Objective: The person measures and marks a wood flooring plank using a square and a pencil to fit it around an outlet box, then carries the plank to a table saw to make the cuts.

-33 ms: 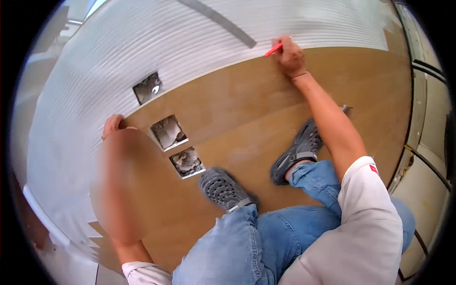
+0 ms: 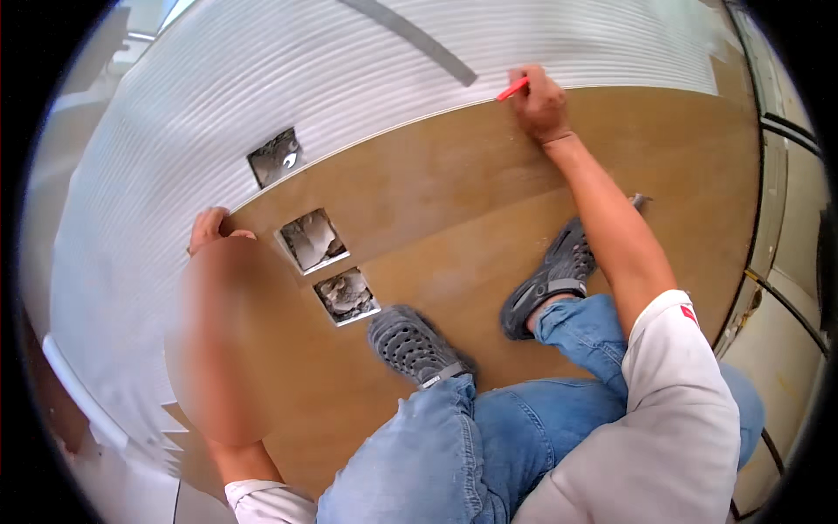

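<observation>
My right hand (image 2: 539, 105) is closed around a slim red tool (image 2: 513, 89), shaped like a pen; its tip is too small to make out. That hand rests at the far edge of a large brown board (image 2: 436, 253), beside white ridged material (image 2: 367, 105). At the board's far left corner, my left hand (image 2: 208, 229) curls its fingers over the edge, with the thumb on top. The left forearm is blurred. A thin pale line follows the board's curved-looking far edge between both hands.
Two square cutouts (image 2: 314, 272) in the board show rubble-like grey matter; another square hole (image 2: 275, 157) opens in the ridged material. A flat grey strip (image 2: 419, 45) lies beyond the board. My grey clogs (image 2: 410, 341) stand on the board. Pale panels (image 2: 799, 210) line the right side.
</observation>
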A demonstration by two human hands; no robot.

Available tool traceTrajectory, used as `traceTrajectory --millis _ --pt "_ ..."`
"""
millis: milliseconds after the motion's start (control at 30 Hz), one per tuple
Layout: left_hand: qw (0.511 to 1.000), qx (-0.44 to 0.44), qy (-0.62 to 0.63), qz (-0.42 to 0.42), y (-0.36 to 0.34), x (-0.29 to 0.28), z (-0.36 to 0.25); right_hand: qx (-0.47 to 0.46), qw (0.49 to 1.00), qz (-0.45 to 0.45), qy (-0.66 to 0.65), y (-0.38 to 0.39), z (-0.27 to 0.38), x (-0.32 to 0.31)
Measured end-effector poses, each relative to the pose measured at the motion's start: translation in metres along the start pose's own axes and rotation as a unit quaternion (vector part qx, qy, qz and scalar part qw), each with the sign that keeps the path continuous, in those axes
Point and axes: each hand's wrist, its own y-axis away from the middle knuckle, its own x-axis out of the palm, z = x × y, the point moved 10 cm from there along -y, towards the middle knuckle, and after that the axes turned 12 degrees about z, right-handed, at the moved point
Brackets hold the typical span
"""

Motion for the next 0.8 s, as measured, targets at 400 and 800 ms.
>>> traceTrajectory --millis 400,800 --pt "0.999 -0.013 -0.017 -0.026 0.018 -0.023 -0.014 0.036 0.999 -0.021 -0.017 -0.002 -0.004 -0.013" --pt "0.999 -0.026 0.034 0.03 -0.006 0.016 0.05 -0.114 0.95 0.285 0.052 -0.014 0.031 -0.036"
